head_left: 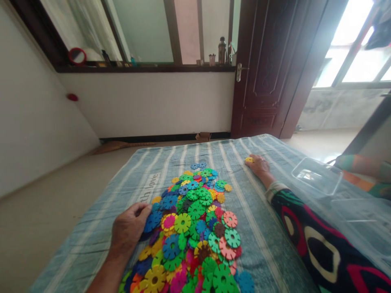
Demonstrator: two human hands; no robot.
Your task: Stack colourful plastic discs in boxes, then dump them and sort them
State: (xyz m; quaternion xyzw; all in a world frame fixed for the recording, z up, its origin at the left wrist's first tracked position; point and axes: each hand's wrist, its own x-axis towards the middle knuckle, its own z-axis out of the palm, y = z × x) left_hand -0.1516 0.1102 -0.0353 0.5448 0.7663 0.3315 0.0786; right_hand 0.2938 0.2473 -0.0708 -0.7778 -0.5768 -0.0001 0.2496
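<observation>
A heap of colourful plastic snowflake discs [195, 219] lies on a blue striped cloth [262, 244]. My left hand [130, 230] rests at the heap's left edge, fingers curled and pinching a blue disc [152, 219]. My right hand [260, 166], in a patterned sleeve, reaches far out to the right of the heap. It lies palm down, fingertips closed on a single yellow disc [249, 160] that sits apart from the heap.
A clear plastic box [317, 176] stands on the cloth at the right, with more clear plastic [354, 215] in front of it. Another person's striped sleeve [363, 167] shows at the right edge. Beyond are a dark door [262, 69], a windowsill [146, 67] and bare floor [45, 203].
</observation>
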